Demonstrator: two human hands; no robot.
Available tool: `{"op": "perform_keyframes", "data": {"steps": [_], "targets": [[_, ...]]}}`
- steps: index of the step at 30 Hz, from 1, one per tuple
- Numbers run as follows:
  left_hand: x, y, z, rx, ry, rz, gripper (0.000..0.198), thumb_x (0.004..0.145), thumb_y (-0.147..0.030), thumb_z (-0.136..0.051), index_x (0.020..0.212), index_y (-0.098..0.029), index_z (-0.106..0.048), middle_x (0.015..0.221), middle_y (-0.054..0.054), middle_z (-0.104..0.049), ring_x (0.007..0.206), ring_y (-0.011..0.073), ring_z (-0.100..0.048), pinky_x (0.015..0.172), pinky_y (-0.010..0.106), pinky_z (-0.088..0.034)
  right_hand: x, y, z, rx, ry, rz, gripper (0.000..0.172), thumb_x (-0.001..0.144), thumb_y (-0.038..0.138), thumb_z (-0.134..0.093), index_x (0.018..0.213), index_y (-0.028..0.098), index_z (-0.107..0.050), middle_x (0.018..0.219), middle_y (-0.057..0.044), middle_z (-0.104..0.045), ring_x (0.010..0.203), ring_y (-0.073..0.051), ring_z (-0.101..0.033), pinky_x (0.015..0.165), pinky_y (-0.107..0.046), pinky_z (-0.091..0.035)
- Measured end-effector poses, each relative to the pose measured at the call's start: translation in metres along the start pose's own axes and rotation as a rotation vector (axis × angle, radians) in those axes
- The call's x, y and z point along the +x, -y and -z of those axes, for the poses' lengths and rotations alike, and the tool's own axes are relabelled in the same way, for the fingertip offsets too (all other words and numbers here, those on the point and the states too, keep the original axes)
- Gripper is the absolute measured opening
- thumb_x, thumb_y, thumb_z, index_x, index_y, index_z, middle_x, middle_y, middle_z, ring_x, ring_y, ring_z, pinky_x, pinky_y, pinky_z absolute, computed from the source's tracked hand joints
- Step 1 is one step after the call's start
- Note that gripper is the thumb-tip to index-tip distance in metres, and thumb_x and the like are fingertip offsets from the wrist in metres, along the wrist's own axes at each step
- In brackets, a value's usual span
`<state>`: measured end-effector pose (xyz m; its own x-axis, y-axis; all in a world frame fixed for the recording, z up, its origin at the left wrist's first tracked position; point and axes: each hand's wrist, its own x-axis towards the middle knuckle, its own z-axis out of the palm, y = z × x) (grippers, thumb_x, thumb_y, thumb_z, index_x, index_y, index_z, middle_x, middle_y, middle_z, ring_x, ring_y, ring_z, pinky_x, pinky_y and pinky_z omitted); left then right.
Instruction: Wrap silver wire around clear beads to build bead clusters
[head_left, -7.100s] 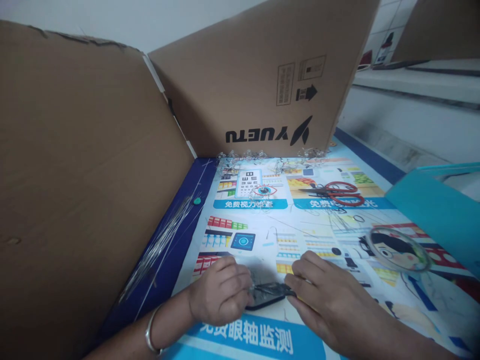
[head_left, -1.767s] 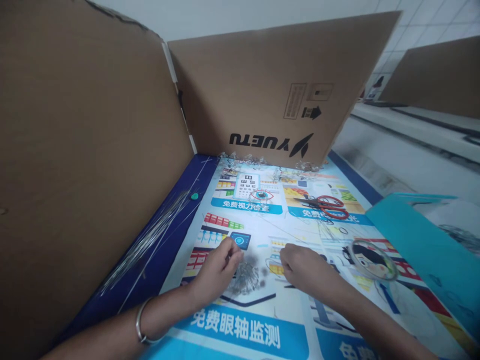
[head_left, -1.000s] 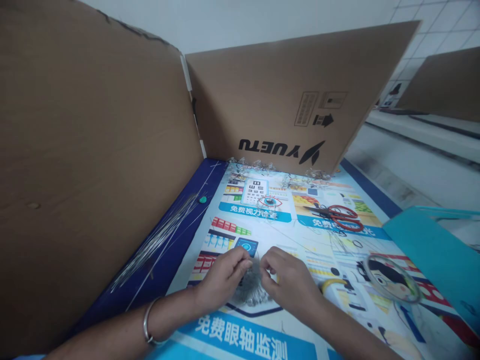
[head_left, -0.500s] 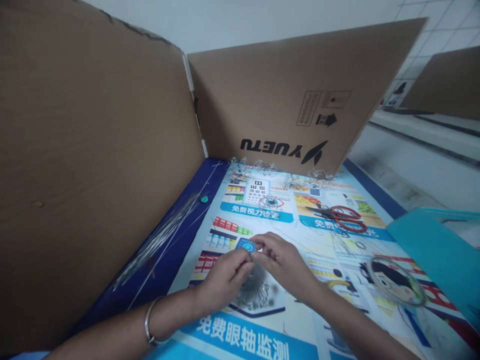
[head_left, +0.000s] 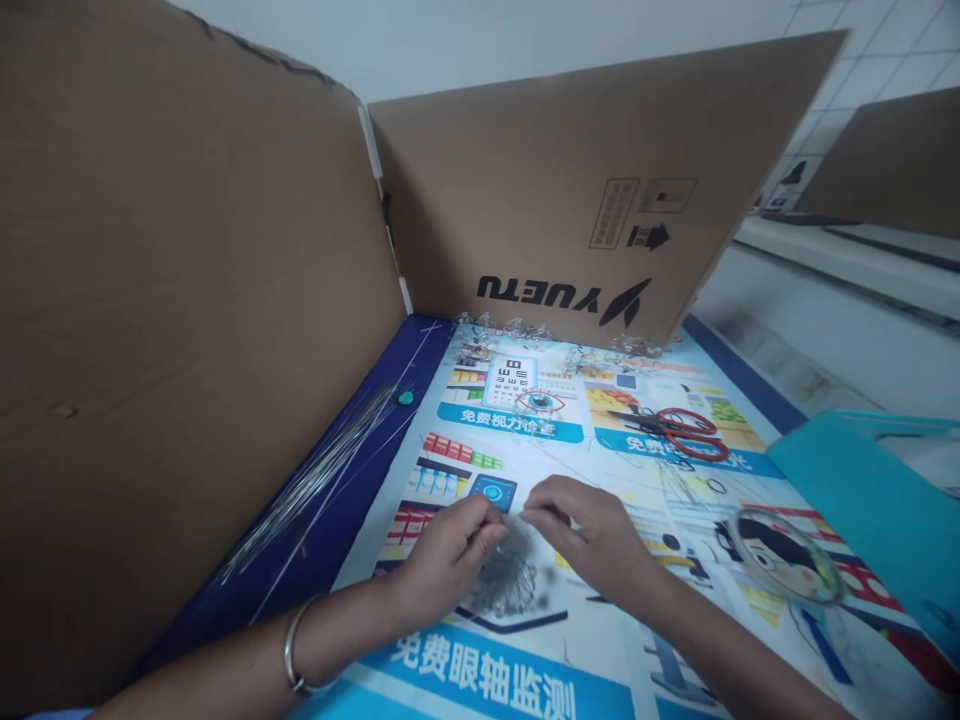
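Note:
My left hand point(head_left: 459, 548), with a silver bangle on its wrist, is closed in a pinch over the printed sheet point(head_left: 420, 690). Just under its fingertips a clear, shiny cluster of fine wire loops point(head_left: 510, 582) fans out, apparently held at its top; the grip itself is hidden. Thumb and forefinger of my right hand point(head_left: 589, 525) are pressed together a short way to the right. Whatever lies between them is too fine to make out. Small dark blurred spots show beside the cluster.
Red-handled scissors point(head_left: 686, 432) lie beyond my right hand. A round clear dish point(head_left: 787, 558) is at the right, near a turquoise folder point(head_left: 862, 500). Straight wires point(head_left: 322, 470) lie along the left. Cardboard panels point(head_left: 585, 180) stand behind and left, with clear wire pieces point(head_left: 517, 328) at the base.
My right hand has moved slightly right, away from the left fingertips, leaving a gap between them. The left hand stays pinched in nearly the same place.

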<state>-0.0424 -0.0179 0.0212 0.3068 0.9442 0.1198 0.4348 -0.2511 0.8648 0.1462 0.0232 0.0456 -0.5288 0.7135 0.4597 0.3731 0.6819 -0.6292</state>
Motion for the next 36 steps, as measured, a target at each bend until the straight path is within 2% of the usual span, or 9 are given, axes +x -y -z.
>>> {"op": "perform_keyframes", "data": {"steps": [4,9,21,27,32,36], "targets": [[0.0,-0.003,-0.001,-0.008,0.003,0.018,0.016,0.09,-0.023,-0.04,0.076,-0.018,-0.047,0.073,0.0,-0.052,0.069,0.014,-0.047,0.064,0.024,-0.037,-0.012,0.006,0.002,-0.119,-0.101,0.052,0.013,0.089,0.02,-0.051,0.077,0.021,-0.057,0.067,0.001,-0.062,0.06,-0.012,-0.056,0.057,-0.022,-0.043],[-0.001,-0.006,-0.003,0.048,-0.046,0.032,0.017,0.087,-0.017,-0.041,0.07,-0.019,-0.041,0.069,-0.001,-0.05,0.067,0.0142,-0.047,0.062,0.025,-0.036,-0.022,0.007,-0.008,-0.101,-0.087,0.199,0.013,0.091,0.017,-0.047,0.082,0.021,-0.057,0.072,-0.001,-0.063,0.065,-0.013,-0.057,0.063,-0.024,-0.045],[-0.003,-0.002,-0.006,0.21,-0.061,0.023,0.016,0.086,-0.015,-0.039,0.071,-0.019,-0.04,0.071,0.0,-0.049,0.068,0.0155,-0.045,0.061,0.026,-0.034,-0.024,0.003,-0.02,-0.146,-0.091,0.296,0.013,0.09,0.012,-0.046,0.086,0.019,-0.057,0.076,-0.002,-0.066,0.07,-0.014,-0.059,0.072,-0.027,-0.047],[-0.003,-0.003,-0.006,0.219,-0.059,0.052,0.017,0.086,-0.017,-0.039,0.069,-0.02,-0.037,0.07,0.0,-0.049,0.066,0.0157,-0.045,0.06,0.026,-0.033,-0.025,0.001,-0.023,-0.178,-0.059,0.322,0.013,0.089,0.01,-0.046,0.088,0.019,-0.056,0.079,-0.003,-0.067,0.07,-0.015,-0.059,0.07,-0.029,-0.048],[-0.002,-0.003,-0.004,0.219,-0.054,0.057,0.017,0.086,-0.017,-0.038,0.07,-0.02,-0.037,0.07,0.0,-0.05,0.067,0.016,-0.046,0.06,0.026,-0.033,-0.027,0.001,-0.024,-0.245,-0.087,0.403,0.016,0.086,0.007,-0.047,0.091,0.019,-0.056,0.079,-0.004,-0.067,0.072,-0.016,-0.06,0.068,-0.029,-0.047],[-0.002,-0.004,-0.003,0.228,-0.038,0.055,0.017,0.088,-0.019,-0.037,0.071,-0.02,-0.037,0.071,0.001,-0.05,0.067,0.0163,-0.046,0.06,0.026,-0.033,-0.03,0.0,-0.023,-0.338,-0.057,0.471,0.016,0.087,0.009,-0.045,0.094,0.017,-0.057,0.08,-0.006,-0.067,0.072,-0.017,-0.06,0.066,-0.03,-0.046]]}}
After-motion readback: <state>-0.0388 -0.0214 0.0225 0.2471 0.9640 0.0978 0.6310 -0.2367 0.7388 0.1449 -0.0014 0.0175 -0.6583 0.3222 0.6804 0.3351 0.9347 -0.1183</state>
